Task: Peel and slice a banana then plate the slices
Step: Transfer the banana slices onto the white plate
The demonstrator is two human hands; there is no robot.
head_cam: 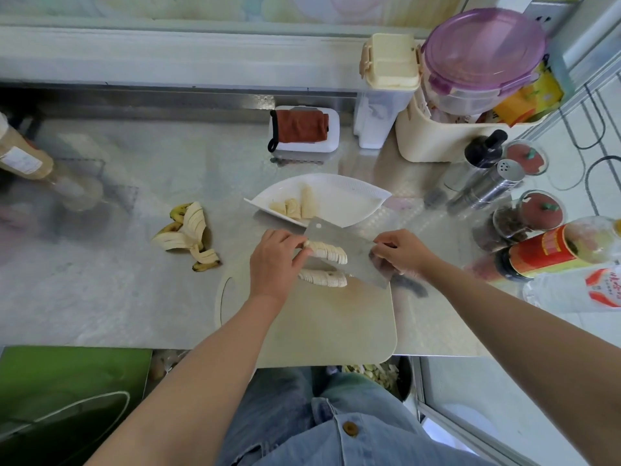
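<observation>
Nearby, bottle label (605, 286) writing unreadable

Bare counter (100, 290) lies open to the left beyond the peel (188, 233); jars and bottles (524, 210) crowd the right, plate (349, 200) blocks far.

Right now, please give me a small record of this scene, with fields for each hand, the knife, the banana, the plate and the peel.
left hand: fingers steady the row of slices on the blade
right hand: holds the cleaver at its handle end
cleaver: blade lying flat, one row of slices on it
banana slices: one row on the blade, a second row on the cutting board
plate: white, beyond the board, a few banana pieces on it
peel: on the counter, left of the board
</observation>
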